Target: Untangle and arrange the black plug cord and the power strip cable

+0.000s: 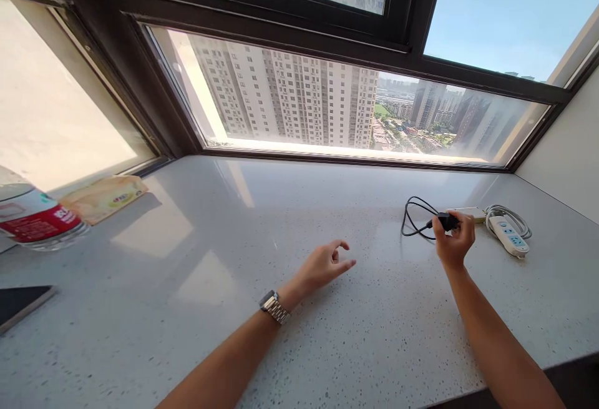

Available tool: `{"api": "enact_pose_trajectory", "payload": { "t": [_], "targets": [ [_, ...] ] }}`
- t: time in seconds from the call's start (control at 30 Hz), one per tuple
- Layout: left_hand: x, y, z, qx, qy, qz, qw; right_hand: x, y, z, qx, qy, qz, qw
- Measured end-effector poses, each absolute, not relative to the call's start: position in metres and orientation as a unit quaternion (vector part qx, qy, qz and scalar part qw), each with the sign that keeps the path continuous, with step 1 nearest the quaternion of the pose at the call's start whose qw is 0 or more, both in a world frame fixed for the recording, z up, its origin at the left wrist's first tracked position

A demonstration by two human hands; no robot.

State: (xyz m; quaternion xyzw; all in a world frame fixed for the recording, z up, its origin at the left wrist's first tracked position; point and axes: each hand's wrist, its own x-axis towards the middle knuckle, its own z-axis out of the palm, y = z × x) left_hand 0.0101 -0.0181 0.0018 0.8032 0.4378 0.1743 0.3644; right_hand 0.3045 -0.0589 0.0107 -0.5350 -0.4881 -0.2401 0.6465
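My right hand [453, 238] grips a small black plug [447, 220] at the end of a black cable [412, 218] that loops on the speckled white sill [281, 221]. Just right of it lie a white power strip with blue sockets [509, 236] and its coiled grey cord [508, 214]. A flat pale object [470, 212] lies behind my fingers. My left hand [325, 265], with a metal watch [274, 307] on the wrist, hovers over the sill near the middle, fingers loosely apart, holding nothing.
At the far left stand a clear plastic bottle with a red label [32, 221] and a yellowish packet [103, 197]. A dark flat device [21, 303] lies at the left edge. A dark-framed window [327, 47] runs behind the sill; a wall [566, 153] closes the right side.
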Motion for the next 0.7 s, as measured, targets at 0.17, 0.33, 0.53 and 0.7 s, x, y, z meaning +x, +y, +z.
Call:
{"api": "enact_pose_trajectory", "payload": {
  "t": [0.17,0.33,0.53,0.7],
  "targets": [
    [0.025,-0.043,-0.005,0.87,0.353,0.215,0.268,0.189,-0.086,-0.002,-0.33,-0.78,-0.057,0.529],
    [0.021,-0.038,-0.01,0.87,0.311,0.258,0.283,0.224,-0.066,-0.006,-0.377,-0.731,-0.012,0.569],
    [0.019,-0.033,-0.012,0.869,0.337,0.246,0.266,0.396,-0.039,-0.017,-0.824,-0.309,-0.15,0.451],
    [0.02,-0.037,-0.01,0.871,0.34,0.237,0.266,0.453,-0.051,-0.026,-0.886,-0.222,-0.113,0.392]
  ]
}}
